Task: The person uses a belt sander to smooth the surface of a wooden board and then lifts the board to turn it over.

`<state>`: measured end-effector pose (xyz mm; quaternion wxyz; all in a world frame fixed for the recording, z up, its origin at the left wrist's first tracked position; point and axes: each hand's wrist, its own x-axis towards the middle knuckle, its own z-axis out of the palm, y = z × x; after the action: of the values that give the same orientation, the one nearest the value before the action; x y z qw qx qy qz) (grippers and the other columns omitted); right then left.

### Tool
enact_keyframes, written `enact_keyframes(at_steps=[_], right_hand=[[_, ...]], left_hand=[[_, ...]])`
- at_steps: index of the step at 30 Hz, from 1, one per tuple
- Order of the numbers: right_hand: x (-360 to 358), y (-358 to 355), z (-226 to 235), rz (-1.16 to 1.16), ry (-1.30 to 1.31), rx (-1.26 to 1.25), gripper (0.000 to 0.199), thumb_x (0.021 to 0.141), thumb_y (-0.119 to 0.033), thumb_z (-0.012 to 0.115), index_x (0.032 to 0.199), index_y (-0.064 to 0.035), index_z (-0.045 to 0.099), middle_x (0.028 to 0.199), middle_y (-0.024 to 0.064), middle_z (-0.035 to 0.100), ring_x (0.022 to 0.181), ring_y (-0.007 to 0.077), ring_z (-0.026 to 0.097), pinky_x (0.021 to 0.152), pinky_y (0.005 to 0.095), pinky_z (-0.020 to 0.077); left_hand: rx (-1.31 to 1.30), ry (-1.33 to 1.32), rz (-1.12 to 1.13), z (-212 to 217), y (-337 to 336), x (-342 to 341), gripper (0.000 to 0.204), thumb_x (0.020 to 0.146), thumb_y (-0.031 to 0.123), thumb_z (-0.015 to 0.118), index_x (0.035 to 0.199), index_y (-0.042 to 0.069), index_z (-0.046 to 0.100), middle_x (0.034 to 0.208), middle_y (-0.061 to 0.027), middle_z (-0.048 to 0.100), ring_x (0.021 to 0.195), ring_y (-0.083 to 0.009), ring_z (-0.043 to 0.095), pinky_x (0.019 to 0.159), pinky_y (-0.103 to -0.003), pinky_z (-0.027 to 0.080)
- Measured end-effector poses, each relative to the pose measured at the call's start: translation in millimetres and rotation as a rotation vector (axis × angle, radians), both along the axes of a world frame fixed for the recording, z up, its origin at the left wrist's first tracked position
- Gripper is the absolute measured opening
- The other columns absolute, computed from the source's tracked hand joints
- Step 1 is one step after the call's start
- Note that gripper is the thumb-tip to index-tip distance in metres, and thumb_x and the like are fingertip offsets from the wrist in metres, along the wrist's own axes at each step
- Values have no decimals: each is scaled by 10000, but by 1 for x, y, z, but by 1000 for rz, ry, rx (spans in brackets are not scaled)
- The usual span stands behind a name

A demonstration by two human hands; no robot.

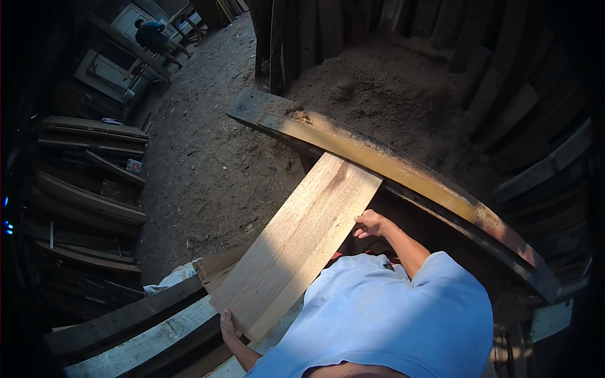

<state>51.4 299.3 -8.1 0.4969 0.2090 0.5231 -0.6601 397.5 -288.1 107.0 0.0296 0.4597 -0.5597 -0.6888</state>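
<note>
I hold a pale wooden plank (302, 242) that slants from lower left up to the right. Its far end rests against a long dusty beam (378, 160) that crosses the view. My left hand (228, 326) grips the plank's near end from below. My right hand (370, 223) clasps the plank's right edge close to the beam. My light blue shirt (391, 321) fills the lower middle and hides my arms' upper parts.
Sawdust covers the floor (208, 164) and piles up beyond the beam. Stacked boards (88, 189) line the left side, dark planks (517, 126) lean at the right. Another person (154, 36) bends over at the far upper left. Grey beams (138, 327) lie at the lower left.
</note>
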Motion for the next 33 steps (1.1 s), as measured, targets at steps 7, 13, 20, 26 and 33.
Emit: enact_keyframes(at_steps=[7, 13, 20, 26, 33], right_hand=[[-69, 115, 93, 354, 679, 1270, 819, 848, -392, 738, 1519, -85, 383, 1566, 232, 377, 1457, 399, 339, 1174, 528, 313], [-69, 174, 74, 494, 536, 1266, 1060, 671, -502, 902, 1497, -83, 386, 1525, 242, 412, 1444, 450, 349, 1171, 577, 306], [-66, 191, 72, 644, 574, 1263, 1018, 614, -392, 910, 1436, -31, 429, 1415, 254, 538, 1361, 421, 477, 1098, 559, 388], [-65, 191, 58, 621, 553, 1241, 1070, 594, -381, 908, 1456, -18, 388, 1417, 275, 529, 1372, 440, 459, 1115, 554, 376], [-63, 187, 78, 631, 519, 1145, 1069, 604, -387, 908, 1441, 12, 377, 1434, 305, 507, 1376, 462, 453, 1122, 567, 376]], left_hand=[[63, -10, 126, -23, 9, 5, 818, 872, 542, 764, 1475, 84, 456, 1349, -109, 601, 1202, -322, 587, 1049, -510, 457], [-9, -29, 117, -28, 15, 9, 807, 880, 535, 757, 1474, 80, 454, 1350, -113, 601, 1208, -324, 585, 1049, -515, 458], [-68, -62, 116, -26, 18, 10, 789, 895, 525, 745, 1474, 76, 453, 1350, -118, 602, 1212, -328, 585, 1044, -521, 464], [-84, -110, 149, -17, 27, 1, 749, 918, 509, 723, 1458, 61, 463, 1329, -134, 612, 1180, -329, 603, 1012, -520, 491], [-99, -110, 182, -11, 34, -6, 668, 947, 491, 694, 1410, 51, 498, 1260, -133, 640, 1110, -310, 641, 977, -497, 522]])
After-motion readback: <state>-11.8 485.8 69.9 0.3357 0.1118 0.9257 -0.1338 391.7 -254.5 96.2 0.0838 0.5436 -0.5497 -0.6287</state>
